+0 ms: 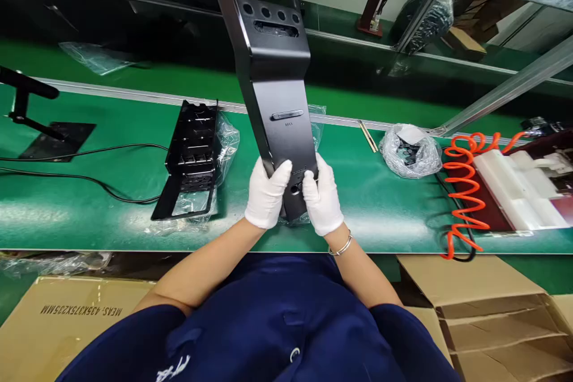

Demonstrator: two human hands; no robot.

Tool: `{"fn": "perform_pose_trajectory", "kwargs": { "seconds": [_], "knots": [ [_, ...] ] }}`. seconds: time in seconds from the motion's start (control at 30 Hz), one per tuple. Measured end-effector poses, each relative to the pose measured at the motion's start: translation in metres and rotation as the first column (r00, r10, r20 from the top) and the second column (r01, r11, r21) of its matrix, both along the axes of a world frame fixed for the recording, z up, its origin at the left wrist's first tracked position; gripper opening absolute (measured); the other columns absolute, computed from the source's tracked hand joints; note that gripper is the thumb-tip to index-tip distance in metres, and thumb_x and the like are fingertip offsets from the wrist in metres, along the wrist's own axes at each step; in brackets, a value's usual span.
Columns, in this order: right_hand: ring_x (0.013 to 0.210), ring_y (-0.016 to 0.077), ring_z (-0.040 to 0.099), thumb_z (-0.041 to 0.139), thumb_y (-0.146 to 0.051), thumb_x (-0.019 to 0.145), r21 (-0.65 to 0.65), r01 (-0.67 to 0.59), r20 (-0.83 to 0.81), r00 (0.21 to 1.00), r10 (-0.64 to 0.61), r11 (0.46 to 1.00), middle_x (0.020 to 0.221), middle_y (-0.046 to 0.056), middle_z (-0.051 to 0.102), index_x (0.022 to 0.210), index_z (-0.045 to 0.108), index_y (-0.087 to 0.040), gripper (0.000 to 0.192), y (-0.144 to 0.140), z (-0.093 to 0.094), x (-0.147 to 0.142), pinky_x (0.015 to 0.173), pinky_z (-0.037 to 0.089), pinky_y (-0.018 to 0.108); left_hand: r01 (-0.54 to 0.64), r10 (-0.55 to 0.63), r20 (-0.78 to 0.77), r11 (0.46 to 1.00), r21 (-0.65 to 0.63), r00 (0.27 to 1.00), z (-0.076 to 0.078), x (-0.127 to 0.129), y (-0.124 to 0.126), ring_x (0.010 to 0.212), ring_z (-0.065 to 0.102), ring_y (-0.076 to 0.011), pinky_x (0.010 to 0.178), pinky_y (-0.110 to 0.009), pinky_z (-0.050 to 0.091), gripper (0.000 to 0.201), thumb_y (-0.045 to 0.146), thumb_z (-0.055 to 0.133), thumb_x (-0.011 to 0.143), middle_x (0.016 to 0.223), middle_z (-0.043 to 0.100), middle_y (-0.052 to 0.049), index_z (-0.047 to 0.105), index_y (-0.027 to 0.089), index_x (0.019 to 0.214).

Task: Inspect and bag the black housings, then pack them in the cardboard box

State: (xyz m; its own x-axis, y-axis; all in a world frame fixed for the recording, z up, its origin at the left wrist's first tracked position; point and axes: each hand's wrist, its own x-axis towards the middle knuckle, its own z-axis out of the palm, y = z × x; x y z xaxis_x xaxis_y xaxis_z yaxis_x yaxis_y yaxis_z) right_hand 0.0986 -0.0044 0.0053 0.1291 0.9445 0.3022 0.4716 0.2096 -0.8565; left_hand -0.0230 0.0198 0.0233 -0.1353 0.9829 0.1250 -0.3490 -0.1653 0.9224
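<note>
Both of my hands wear white gloves and grip the lower end of a long black plastic housing (289,101). It has a slot with "MAX" printed below it, a row of round holes higher up, and a frame-like opening at the top. My left hand (266,194) is closed on the left edge, thumb on the front. On the right edge my right hand (323,196) is closed the same way. The housing tilts upward away from me over the green bench. To the left, a black ribbed part (192,149) lies on clear plastic film.
An orange coiled air hose (465,185) and a white block fixture (514,185) occupy the right end. A plastic-wrapped bundle (409,151) sits beside tweezers-like metal strips (367,135). On the left stand a black stand (54,137) and cables. Cardboard boxes (71,322) lie below the bench.
</note>
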Motion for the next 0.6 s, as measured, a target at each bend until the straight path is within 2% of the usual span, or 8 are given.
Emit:
{"fn": "perform_pose_trajectory", "kwargs": {
  "seconds": [0.07,0.17,0.23,0.3,0.4,0.5,0.6],
  "knots": [
    [0.135,0.025,0.057,0.041,-0.055,0.103,0.021,0.0,-0.168,0.986,0.004,1.0,0.144,0.012,0.06,0.146,0.052,-0.022,0.055,-0.001,0.004,0.003,0.118,0.047,0.047,0.042,-0.041,-0.026,0.998,0.053,0.999,0.001,-0.003,0.003,0.107,0.071,-0.0269,0.101,-0.045,0.056,0.053,0.058,0.075,0.083,0.119,0.072,-0.012,0.063,0.019,0.115],
    [0.131,0.0225,0.061,0.041,-0.055,0.104,0.015,0.047,-0.364,0.931,-0.038,0.999,0.143,0.009,0.063,0.143,0.057,-0.024,0.052,-0.002,0.009,0.004,0.114,0.051,0.045,0.084,-0.039,-0.231,0.978,0.19,0.972,-0.001,-0.007,0.007,0.129,0.061,-0.0297,0.111,-0.045,0.049,0.073,0.067,0.069,0.086,0.142,0.06,-0.016,0.051,0.021,0.139],
    [0.134,0.0235,0.059,0.045,-0.057,0.102,0.029,0.112,-0.365,0.926,-0.094,0.993,0.146,0.009,0.06,0.146,0.055,-0.024,0.056,-0.004,0.01,0.002,0.114,0.051,0.046,0.127,-0.018,-0.422,0.965,0.231,0.906,-0.005,-0.008,0.007,0.142,0.05,-0.0326,0.117,-0.045,0.043,0.1,0.073,0.071,0.08,0.154,0.049,-0.019,0.032,0.02,0.156],
    [0.139,0.0243,0.054,0.046,-0.058,0.101,0.064,0.18,-0.31,0.938,-0.152,0.982,0.152,0.01,0.055,0.152,0.05,-0.025,0.061,-0.008,0.009,-0.003,0.117,0.048,0.047,0.149,-0.018,-0.573,0.972,0.183,0.819,-0.008,-0.007,0.005,0.145,0.047,-0.0363,0.118,-0.048,0.042,0.117,0.074,0.074,0.075,0.157,0.045,-0.023,0.019,0.017,0.162],
    [0.141,0.0253,0.051,0.048,-0.057,0.101,0.103,0.23,-0.231,0.952,-0.202,0.968,0.154,0.011,0.051,0.158,0.042,-0.028,0.065,-0.013,0.006,-0.008,0.12,0.044,0.048,0.14,-0.036,-0.668,0.985,0.103,0.743,-0.011,-0.004,0.002,0.139,0.053,-0.0388,0.112,-0.051,0.047,0.112,0.071,0.069,0.08,0.153,0.05,-0.024,0.019,0.013,0.161],
    [0.14,0.0264,0.053,0.052,-0.057,0.099,0.1,0.232,-0.179,0.961,-0.212,0.967,0.154,0.012,0.051,0.162,0.035,-0.027,0.072,-0.016,0.003,-0.01,0.118,0.046,0.046,0.117,-0.009,-0.692,0.987,0.109,0.722,-0.01,-0.003,0.001,0.136,0.055,-0.0401,0.107,-0.051,0.051,0.101,0.072,0.06,0.086,0.148,0.055,-0.023,0.024,0.013,0.16],
    [0.139,0.0269,0.054,0.057,-0.06,0.095,0.098,0.244,-0.145,0.963,-0.229,0.965,0.154,0.013,0.051,0.163,0.033,-0.026,0.079,-0.016,0.003,-0.009,0.116,0.049,0.044,0.094,0.016,-0.701,0.989,0.118,0.713,-0.011,-0.005,0.003,0.128,0.061,-0.0396,0.101,-0.049,0.054,0.093,0.07,0.055,0.089,0.144,0.059,-0.02,0.027,0.017,0.159]
  ]
}}
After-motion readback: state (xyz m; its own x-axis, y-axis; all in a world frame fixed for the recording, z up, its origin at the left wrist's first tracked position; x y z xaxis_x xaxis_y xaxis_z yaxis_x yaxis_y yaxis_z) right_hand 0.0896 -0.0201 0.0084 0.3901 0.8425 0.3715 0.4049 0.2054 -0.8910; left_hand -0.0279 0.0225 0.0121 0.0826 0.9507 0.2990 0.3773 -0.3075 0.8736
